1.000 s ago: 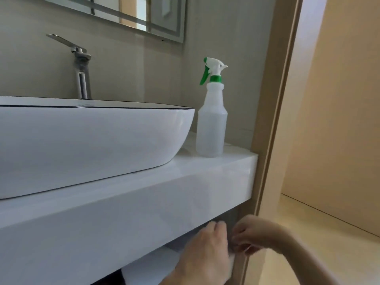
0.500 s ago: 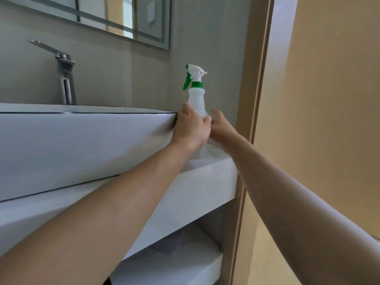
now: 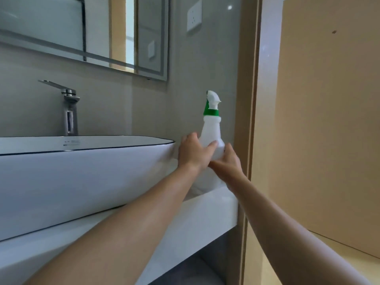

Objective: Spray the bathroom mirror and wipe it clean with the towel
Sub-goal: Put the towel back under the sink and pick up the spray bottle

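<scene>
Both hands on the spray bottle (image 3: 212,132), which stands upright at the far right end of the white table (image 3: 205,219), right of the basin and close to the wood door frame (image 3: 245,99). Left hand (image 3: 194,152) wraps the bottle's left side, fingers curled round the translucent body, thumb tip showing on the front. Right hand (image 3: 227,161) presses the lower right side, fingers up against the body; both are grasping it. Bottle base hidden behind the hands and blurred, so cannot tell if it is lifted or resting on the table. White trigger head with green collar points roughly right, clear of both hands. White vessel basin (image 3: 82,177) with dark rim line sits on the table at left, its right end just beside the left hand. Chrome faucet (image 3: 68,112) stands behind the basin, lever handle angled up-left. Mirror (image 3: 82,31) hangs on the grey wall above, lower right corner above and left of the bottle, well apart from it. White wall socket (image 3: 194,18) on the wall upper right of the mirror. Lower shelf (image 3: 185,272) under the table partly visible, dark. Both forearms bare, reaching in from the bottom edge. Towel not visible in this view.
</scene>
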Motion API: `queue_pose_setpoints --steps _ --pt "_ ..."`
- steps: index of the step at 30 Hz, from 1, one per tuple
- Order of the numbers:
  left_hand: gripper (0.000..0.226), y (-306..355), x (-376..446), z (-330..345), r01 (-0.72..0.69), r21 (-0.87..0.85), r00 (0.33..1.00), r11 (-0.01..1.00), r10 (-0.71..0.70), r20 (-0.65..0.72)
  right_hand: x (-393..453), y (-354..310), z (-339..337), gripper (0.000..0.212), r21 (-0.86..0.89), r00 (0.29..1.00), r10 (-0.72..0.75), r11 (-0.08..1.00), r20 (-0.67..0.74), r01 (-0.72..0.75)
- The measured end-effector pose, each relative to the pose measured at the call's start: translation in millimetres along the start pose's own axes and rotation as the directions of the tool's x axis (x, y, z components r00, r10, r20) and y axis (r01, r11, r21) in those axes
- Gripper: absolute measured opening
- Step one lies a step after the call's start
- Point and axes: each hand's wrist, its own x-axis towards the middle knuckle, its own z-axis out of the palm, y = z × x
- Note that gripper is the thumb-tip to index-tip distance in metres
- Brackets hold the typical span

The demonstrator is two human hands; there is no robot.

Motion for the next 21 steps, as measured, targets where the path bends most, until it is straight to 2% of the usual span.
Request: queue_pose_setpoints --steps 3,6,10,12,14,15,17,19,21 --pt "0.051 26 -13 7 -0.118 -0.067 0.991 0.991 0.122 0.055 -23 2 -34 0.071 -0.041 0.989 -0.085 0.996 -0.118 0.081" --pt "0.035 49 -35 21 -0.212 -0.084 0.964 0.974 0.222 0.146 -53 15 -69 0.072 -0.129 0.969 -0.099 0.989 -0.228 0.071" --pt "0.043 44 -74 54 -0.262 -0.153 0.884 0.953 0.301 0.359 -100 53 -102 0.071 -0.232 0.951 -0.073 0.973 -0.302 0.001" --pt "0.048 31 -85 66 -0.210 -0.211 0.820 0.955 0.289 0.495 -121 75 -113 0.074 -0.230 0.956 -0.036 0.973 -0.291 -0.033" --pt "0.044 21 -90 70 -0.057 -0.302 0.752 0.952 0.240 0.614 -139 95 -120 0.080 -0.206 0.969 0.020 0.976 -0.248 -0.073" --pt "0.041 17 -89 69 0.028 -0.349 0.741 0.937 0.215 0.636 -146 104 -123 0.084 -0.198 0.976 0.035 0.977 -0.214 -0.079" --pt "0.043 14 -82 65 0.131 -0.426 0.786 0.895 0.168 0.595 -157 119 -126 0.087 -0.169 0.990 0.055 0.982 -0.132 -0.077" --pt "0.054 15 -71 58 0.122 -0.464 0.842 0.877 0.156 0.516 -162 127 -123 0.086 -0.112 0.997 0.061 0.992 -0.044 -0.065" --pt "0.053 17 -63 50 0.143 -0.519 0.864 0.843 0.149 0.480 -162 128 -114 0.084 -0.079 0.998 0.057 0.995 0.038 -0.054"
